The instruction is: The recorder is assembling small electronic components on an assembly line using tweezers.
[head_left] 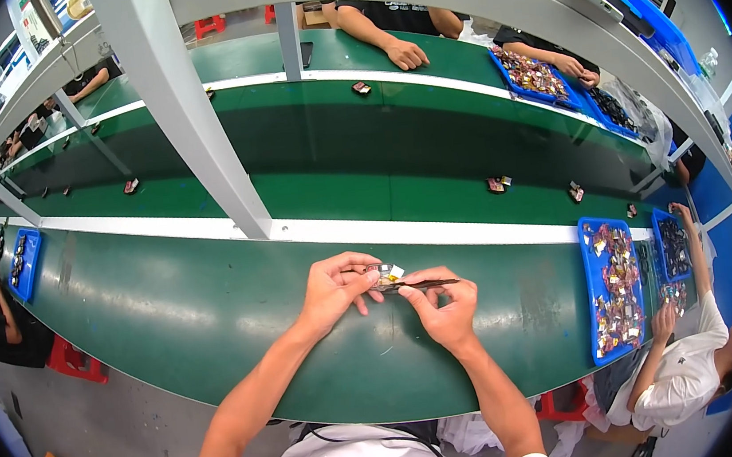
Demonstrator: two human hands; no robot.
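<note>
My left hand [334,286] pinches a small part [385,273] with a white and yellow tab, held just above the green bench [197,318]. My right hand [445,308] grips thin dark tweezers [425,284], whose tip meets the part while the other end points right. Both hands hover close together over the near bench, just in front of the white strip along the conveyor.
A green conveyor belt [332,156] carries small parts [497,183]. Blue trays [615,287] full of parts lie at right, where a person in white [680,374] works. A grey frame post [184,114] rises ahead. Other people sit across and at left.
</note>
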